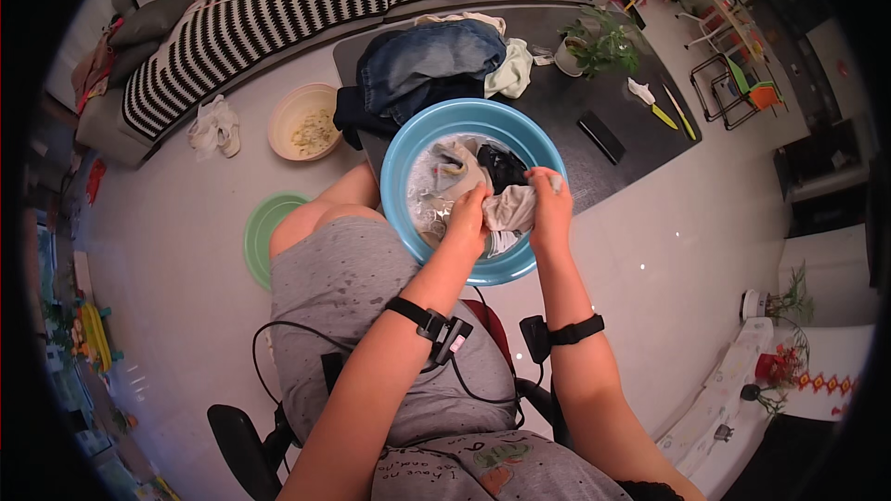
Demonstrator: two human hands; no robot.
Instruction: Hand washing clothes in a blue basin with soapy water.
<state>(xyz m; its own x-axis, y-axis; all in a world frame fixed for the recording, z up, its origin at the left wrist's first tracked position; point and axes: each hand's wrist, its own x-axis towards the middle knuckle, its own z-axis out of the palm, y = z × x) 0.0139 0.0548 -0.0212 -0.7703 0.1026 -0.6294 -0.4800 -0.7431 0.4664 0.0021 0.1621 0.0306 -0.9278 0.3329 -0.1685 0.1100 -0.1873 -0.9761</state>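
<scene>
Over a blue plastic basin (407,111), my left hand (471,217) and my right hand (551,209) grip a wet beige cloth item (511,207), perhaps a sock, stretched between them. My left hand pinches its left end; the fingers of my right hand are closed around the other end. Below, in sudsy water (422,184), lie a beige cloth piece (468,170) and a black cloth piece (502,165). A white striped cloth (502,243) shows partly beneath the held item.
Jeans (431,59) and other clothes lie on the dark low table (550,122), with a potted plant (572,56), a black phone-like slab (601,137) and a knife (680,111). A beige basin (278,122) and a green basin (261,236) sit on the floor to the left.
</scene>
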